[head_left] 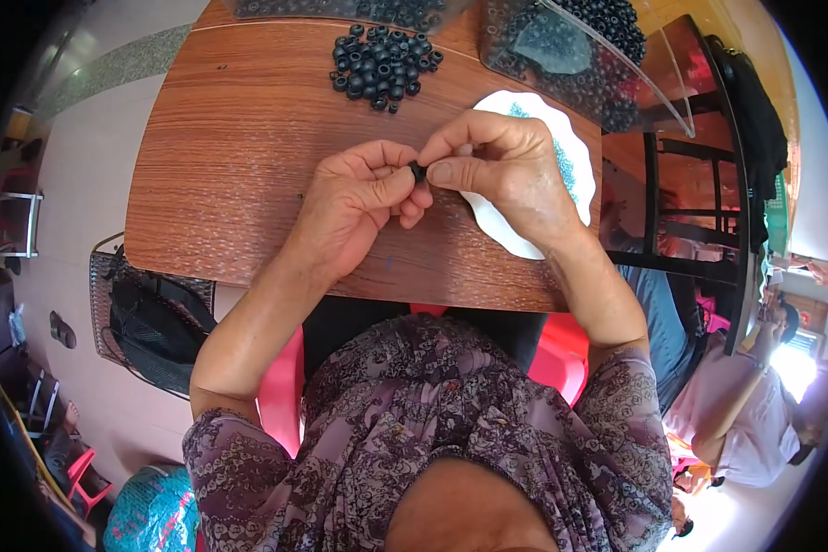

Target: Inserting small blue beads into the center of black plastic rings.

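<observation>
Above the middle of the table, my left hand (357, 198) pinches a small black round part (419, 172) between thumb and index finger, with the other fingers curled. My right hand (515, 175) has its thumb and index fingertips closed against that same part; anything tiny between them is too small to make out. Under and beyond my right hand lies a white scalloped plate (515, 241) with many small teal bits (561, 166) on it. Farther off sits a loose heap of black round hollow parts (382, 69), like thick beads.
A clear bin (607, 64) full of black parts stands at the far right, and another clear bin (340, 9) at the far edge. A black metal rack (699, 202) is right of the wooden table (221, 166). A black mesh basket (152, 317) stands left. Another person (745, 414) sits at right.
</observation>
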`<state>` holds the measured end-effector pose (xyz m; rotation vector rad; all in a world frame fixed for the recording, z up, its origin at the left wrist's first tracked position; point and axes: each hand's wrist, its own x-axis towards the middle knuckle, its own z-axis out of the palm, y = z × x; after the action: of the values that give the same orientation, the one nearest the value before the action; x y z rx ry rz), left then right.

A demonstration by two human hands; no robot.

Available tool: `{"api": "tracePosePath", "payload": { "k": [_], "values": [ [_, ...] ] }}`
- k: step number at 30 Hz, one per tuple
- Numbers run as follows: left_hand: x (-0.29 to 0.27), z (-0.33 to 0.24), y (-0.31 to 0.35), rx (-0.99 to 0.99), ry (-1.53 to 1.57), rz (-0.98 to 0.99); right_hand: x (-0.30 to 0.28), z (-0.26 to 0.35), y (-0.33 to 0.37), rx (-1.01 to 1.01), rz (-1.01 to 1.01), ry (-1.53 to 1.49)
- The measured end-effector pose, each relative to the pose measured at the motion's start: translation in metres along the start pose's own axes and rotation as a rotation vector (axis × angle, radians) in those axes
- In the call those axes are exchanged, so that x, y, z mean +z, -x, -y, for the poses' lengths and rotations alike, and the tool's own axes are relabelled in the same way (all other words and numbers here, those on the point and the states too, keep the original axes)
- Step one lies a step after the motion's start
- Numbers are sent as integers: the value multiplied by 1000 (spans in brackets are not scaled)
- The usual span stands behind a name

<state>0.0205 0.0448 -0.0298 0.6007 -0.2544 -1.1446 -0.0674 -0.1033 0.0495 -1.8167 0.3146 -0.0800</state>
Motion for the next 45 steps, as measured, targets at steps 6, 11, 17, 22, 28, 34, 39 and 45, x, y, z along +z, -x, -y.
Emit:
{"api": "tracePosePath", "payload": {
  "k": [6,11,17,22,28,34,39,45],
  "values": [
    [-1,-1,1,-23,-6,22,-5,10,-9,139,191,-148],
    [1,1,3,-29,-35,-8,-9,9,-16,168,274,5],
    [0,3,5,6,-102,-4,-4,10,-22,212,338,65],
    [0,4,6,23,-177,-16,0,0,-22,168,317,42],
    [1,-3,6,-15,-139,-17,-5,3,-27,163,354,62],
    [5,-1,4,-17,-20,52,-9,0,-7,141,271,-192],
    [17,-20,3,-23,-168,-44,-26,4,7,45,103,-125],
    [78,-108,-42,502,-898,-101,-61,20,24,-125,-143,-21]
  ]
}}
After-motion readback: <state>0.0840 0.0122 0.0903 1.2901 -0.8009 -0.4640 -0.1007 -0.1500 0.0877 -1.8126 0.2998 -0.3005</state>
